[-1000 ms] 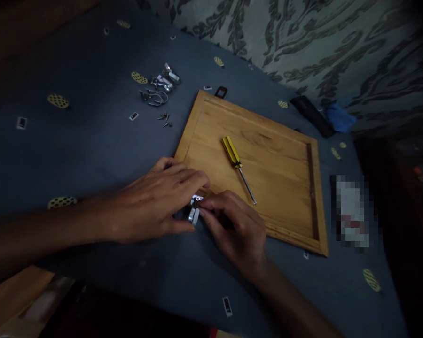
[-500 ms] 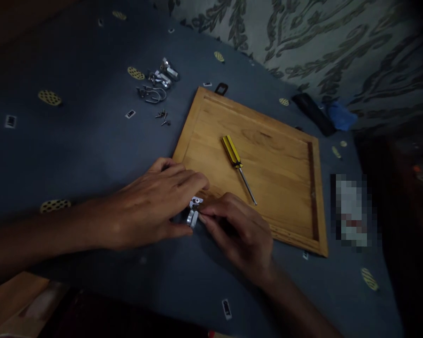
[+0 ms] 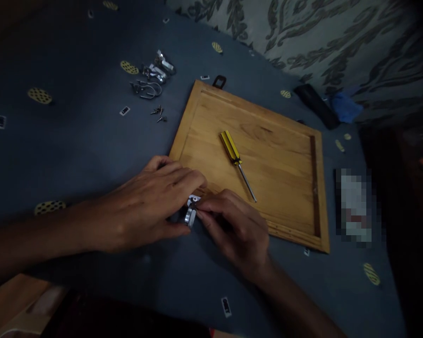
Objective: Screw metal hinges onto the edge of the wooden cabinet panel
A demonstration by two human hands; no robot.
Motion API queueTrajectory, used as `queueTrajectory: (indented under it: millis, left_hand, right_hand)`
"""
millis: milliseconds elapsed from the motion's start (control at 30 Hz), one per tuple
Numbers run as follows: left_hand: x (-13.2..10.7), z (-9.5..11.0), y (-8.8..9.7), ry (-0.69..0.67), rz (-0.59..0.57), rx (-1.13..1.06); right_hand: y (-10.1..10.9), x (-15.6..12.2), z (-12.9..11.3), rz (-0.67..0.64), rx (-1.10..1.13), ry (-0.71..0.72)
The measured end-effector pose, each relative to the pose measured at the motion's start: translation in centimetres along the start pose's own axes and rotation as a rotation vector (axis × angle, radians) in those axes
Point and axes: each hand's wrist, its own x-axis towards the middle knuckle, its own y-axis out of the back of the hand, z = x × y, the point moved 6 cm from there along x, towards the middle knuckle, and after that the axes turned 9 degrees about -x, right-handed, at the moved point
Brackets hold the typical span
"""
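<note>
A shiny metal toggle latch (image 3: 190,217), with a cross-head screw showing in its plate, sits at the near left edge of a wooden panel (image 3: 282,155). My left hand (image 3: 151,202) curves around the latch from the left, thumb at its lower end and forefinger above the plate. From the right, my right hand (image 3: 236,223) pinches thumb and forefinger together against the latch's side; whatever lies between those fingertips is hidden. Across the panel, beyond my hands, lies a screwdriver (image 3: 231,147) with a yellow and black handle.
Several loose metal latches (image 3: 155,72) and a few small screws (image 3: 158,111) lie on the blue-grey patterned tablecloth (image 3: 91,136). A dark cylindrical object (image 3: 316,107) and a blue cloth-like item (image 3: 345,107) are near the wall. One blurred-out object (image 3: 354,206) is to the panel's right.
The camera view has shifted slightly. Both hands stay at the latch, and the right fingertips now cover a little more of its side.
</note>
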Motion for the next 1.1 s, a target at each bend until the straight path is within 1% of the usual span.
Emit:
queueTrajectory:
  millis: [167, 267, 433, 667, 767, 900, 1100]
  left_hand:
    - [-0.08, -0.18, 0.02, 0.005, -0.004, 0.025]
    - [-0.1, -0.12, 0.02, -0.01, 0.004, 0.025]
    - [-0.08, -0.32, -0.1, 0.003, 0.019, 0.006]
    - [0.15, -0.08, 0.12, 0.007, -0.011, 0.01]
    - [0.24, 0.03, 0.18, 0.015, -0.012, 0.003]
    - [0.27, 0.04, 0.13, 0.018, -0.015, 0.007]
    - [0.25, 0.04, 0.18, 0.015, -0.032, -0.003]
  right_hand:
    - [-0.17, 0.08, 0.08, 0.003, -0.026, -0.003]
    - [-0.18, 0.1, -0.02, 0.002, -0.043, 0.013]
    - [-0.18, 0.13, -0.21, 0.005, -0.089, 0.045]
    - [-0.33, -0.07, -0.43, -0.015, -0.122, 0.075]
    - [-0.38, -0.04, -0.46, -0.032, -0.117, 0.072]
    - [-0.34, 0.0, -0.39, -0.009, -0.073, 0.067]
    - [-0.56, -0.15, -0.19, -0.007, -0.074, 0.035]
